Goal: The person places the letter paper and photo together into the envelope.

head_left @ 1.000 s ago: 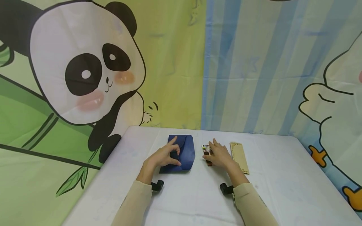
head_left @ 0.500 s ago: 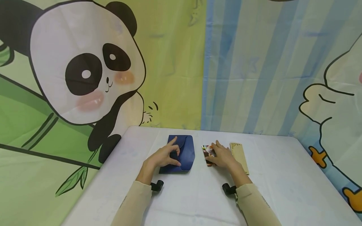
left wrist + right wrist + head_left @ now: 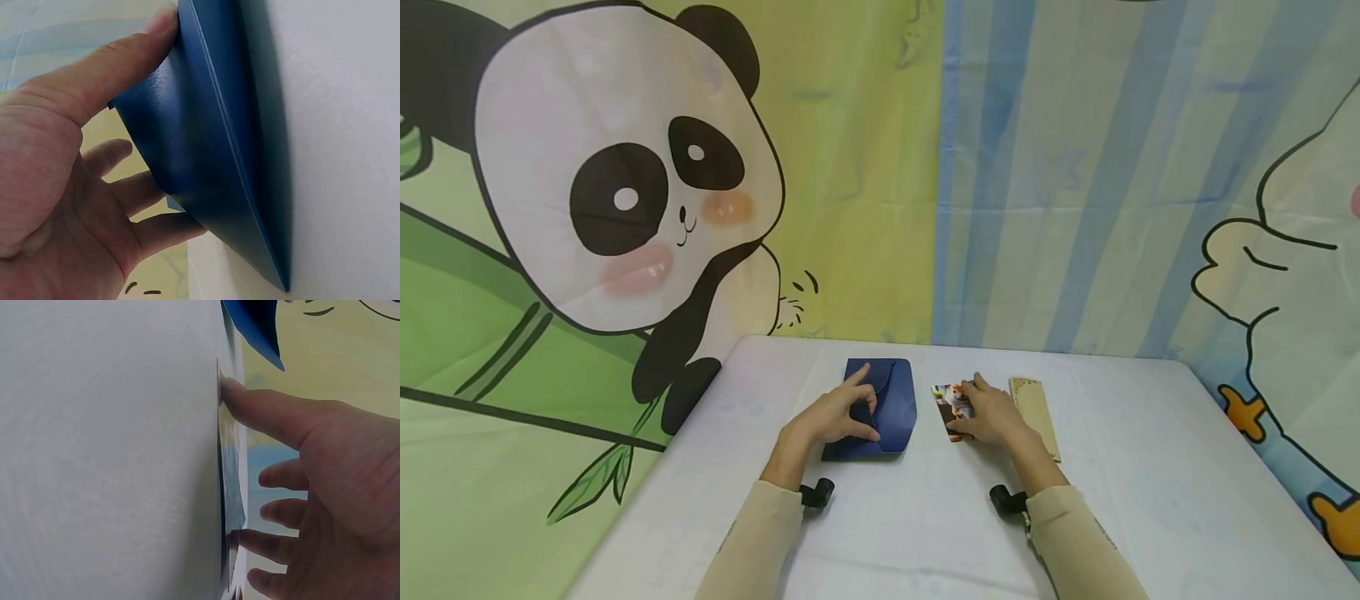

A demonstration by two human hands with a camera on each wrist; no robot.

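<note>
The picture card [image 3: 951,410], printed in white, orange and dark brown, is on the white table [image 3: 917,533], between the other 2 things there. The right hand [image 3: 996,415] holds it across its length, thumb at the near edge and a fingertip at the far edge, the hand covering its right part. From the right wrist's low angle the card looks slightly bowed, though I can't tell whether any of it is clear of the cloth.

Just left of the card, and apart from it, is the blue envelope [image 3: 897,408]. The left hand [image 3: 831,415] grips it, thumb on 1 side and fingers at an opposite edge, with a wide arch between thumb and forefinger. In the left wrist view its surface bulges into a curve.

Right of the picture card, partly behind the right hand and wrist, a beige card [image 3: 1036,417] with a patterned border lies at a slant.

Both forearms wear beige sleeves [image 3: 752,533], and 1 black device [image 3: 820,492] sits at each wrist. Behind the table hangs a backdrop [image 3: 865,167] with 1 large panda and blue stripes.
</note>
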